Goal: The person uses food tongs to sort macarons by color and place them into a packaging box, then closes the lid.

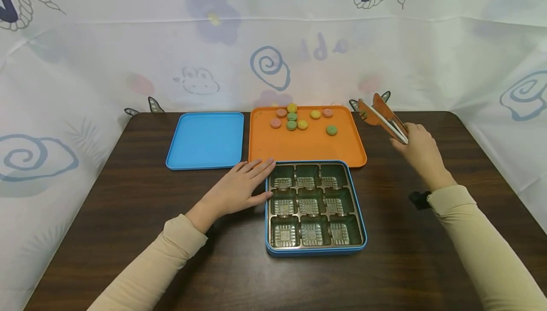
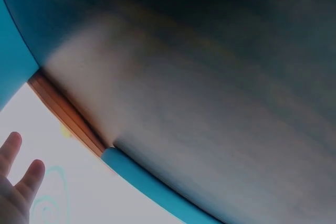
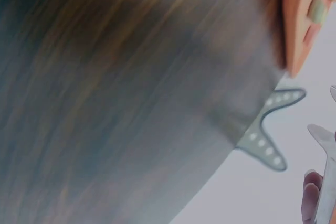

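My right hand [image 1: 420, 152] grips a pair of tongs [image 1: 388, 112] with broad orange-brown ends. They point up and left, their ends apart, to the right of the orange tray [image 1: 307, 149]. In the right wrist view, the metal arm of the tongs [image 3: 326, 182] shows beside my fingertips [image 3: 311, 195]. With fingers extended, my left hand [image 1: 239, 185] touches the left rim of a blue box [image 1: 316, 251]. Inside the box is a gold-coloured insert [image 1: 312, 221] of several square compartments, with no pieces in them. Pink, yellow and green round cookies [image 1: 292, 117] lie on the orange tray.
A blue tray [image 1: 205, 140], with nothing on it, lies left of the orange one. Both trays are at the far edge of the dark wooden table [image 1: 205, 273]. Behind hangs a white printed cloth [image 1: 149, 54]. A dark band [image 1: 419, 200] shows at my right wrist.
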{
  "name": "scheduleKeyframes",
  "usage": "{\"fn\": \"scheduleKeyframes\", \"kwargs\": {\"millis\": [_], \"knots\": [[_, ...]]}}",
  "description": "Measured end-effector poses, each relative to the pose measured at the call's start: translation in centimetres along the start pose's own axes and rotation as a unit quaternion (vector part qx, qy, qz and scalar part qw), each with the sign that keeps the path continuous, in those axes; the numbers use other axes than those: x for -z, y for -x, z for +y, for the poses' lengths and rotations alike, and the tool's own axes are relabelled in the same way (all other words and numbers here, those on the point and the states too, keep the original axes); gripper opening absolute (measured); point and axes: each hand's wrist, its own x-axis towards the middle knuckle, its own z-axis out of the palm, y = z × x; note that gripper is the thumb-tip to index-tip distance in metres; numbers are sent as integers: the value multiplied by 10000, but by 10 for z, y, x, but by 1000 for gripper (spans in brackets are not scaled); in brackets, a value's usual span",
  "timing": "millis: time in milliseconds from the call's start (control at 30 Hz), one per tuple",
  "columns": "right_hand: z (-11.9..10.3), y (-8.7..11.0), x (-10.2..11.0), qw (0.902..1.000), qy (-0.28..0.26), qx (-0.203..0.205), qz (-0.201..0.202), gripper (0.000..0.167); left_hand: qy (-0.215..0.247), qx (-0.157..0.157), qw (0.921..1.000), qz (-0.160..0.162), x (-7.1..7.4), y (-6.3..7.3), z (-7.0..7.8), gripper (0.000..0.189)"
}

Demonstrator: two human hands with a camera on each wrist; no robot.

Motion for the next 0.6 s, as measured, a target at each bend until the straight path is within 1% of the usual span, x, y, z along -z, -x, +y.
{"fn": "scheduleKeyframes", "kwargs": {"millis": [233,467,600], "knots": [[-17,-1,-8,9987,202,473,-25,45,11,18,10000,-50,0,0,0,71],[-24,-1,-19,9974,254,618,-268,47,113,-66,9999,37,0,1,0,71],[-28,-1,-24,9966,286,635,-438,47,121,-60,9999,21,1,2,0,71]]}}
